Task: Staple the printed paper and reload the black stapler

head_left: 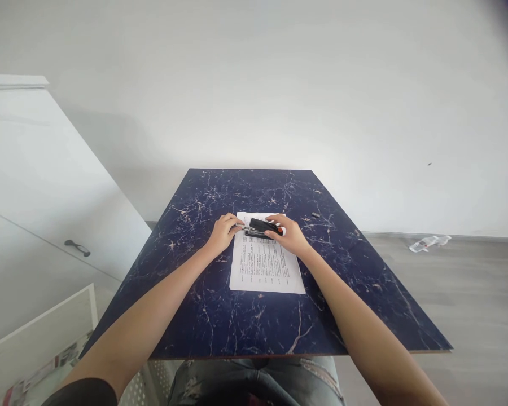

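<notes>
A black stapler (260, 225) with a red and white rear end lies over the printed sheets of paper (262, 265), its top arm lifted apart from its base. My right hand (291, 235) grips the stapler's rear end, fingers around both sides. At the stapler's front end, my left hand (225, 232) is closed in a pinch. Something thin and silvery shows at its fingertips, too small to name. A small grey piece (315, 215), perhaps a strip of staples, rests on the table to the right of the paper.
The dark blue marble-patterned table (254, 327) has its far edge near a white wall (254, 84). To the left stands a white cabinet (38, 169) with a dark handle. Clear plastic packaging (428, 243) lies on the grey floor at the right.
</notes>
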The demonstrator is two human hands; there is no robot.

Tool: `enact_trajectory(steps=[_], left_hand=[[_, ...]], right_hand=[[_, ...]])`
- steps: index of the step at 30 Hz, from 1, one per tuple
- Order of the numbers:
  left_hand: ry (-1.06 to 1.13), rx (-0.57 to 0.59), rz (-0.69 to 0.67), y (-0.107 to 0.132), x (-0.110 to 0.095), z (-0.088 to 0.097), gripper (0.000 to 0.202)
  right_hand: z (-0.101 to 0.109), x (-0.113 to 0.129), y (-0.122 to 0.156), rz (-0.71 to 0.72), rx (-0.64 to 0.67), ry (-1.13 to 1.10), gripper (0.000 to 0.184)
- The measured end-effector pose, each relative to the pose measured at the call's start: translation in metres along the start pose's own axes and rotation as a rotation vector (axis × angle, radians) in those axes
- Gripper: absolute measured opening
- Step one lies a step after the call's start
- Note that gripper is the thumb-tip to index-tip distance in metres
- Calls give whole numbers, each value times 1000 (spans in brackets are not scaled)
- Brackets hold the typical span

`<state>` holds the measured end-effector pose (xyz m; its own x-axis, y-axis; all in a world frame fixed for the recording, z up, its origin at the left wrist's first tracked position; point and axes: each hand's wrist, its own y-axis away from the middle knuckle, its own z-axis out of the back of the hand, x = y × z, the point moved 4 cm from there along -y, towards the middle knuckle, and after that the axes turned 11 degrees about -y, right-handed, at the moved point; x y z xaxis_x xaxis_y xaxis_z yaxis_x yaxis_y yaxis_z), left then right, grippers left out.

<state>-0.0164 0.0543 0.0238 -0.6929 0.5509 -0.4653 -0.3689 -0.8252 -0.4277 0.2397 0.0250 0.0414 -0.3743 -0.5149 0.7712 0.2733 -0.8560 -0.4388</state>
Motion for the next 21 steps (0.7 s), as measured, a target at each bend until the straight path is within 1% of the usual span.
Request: enact_trajectory(steps=[2, 4, 7, 18, 21], left_hand=[[-24, 8, 31, 1, 0, 0, 19], [-51, 20, 43, 1, -1, 0, 19], [-80, 40, 43, 1, -2, 0, 20], [-83, 56, 72, 2, 1, -3, 18], [-51, 47, 83, 2, 3, -2, 19]], right_hand=[[-12, 4, -2, -12, 28, -2, 37], [-17, 3, -3, -38, 25, -18, 35], [-18, 0, -4, -64, 24, -21, 33], [-18, -6, -4, -30, 22, 0, 33], [-18, -6, -4, -20, 32, -1, 33]])
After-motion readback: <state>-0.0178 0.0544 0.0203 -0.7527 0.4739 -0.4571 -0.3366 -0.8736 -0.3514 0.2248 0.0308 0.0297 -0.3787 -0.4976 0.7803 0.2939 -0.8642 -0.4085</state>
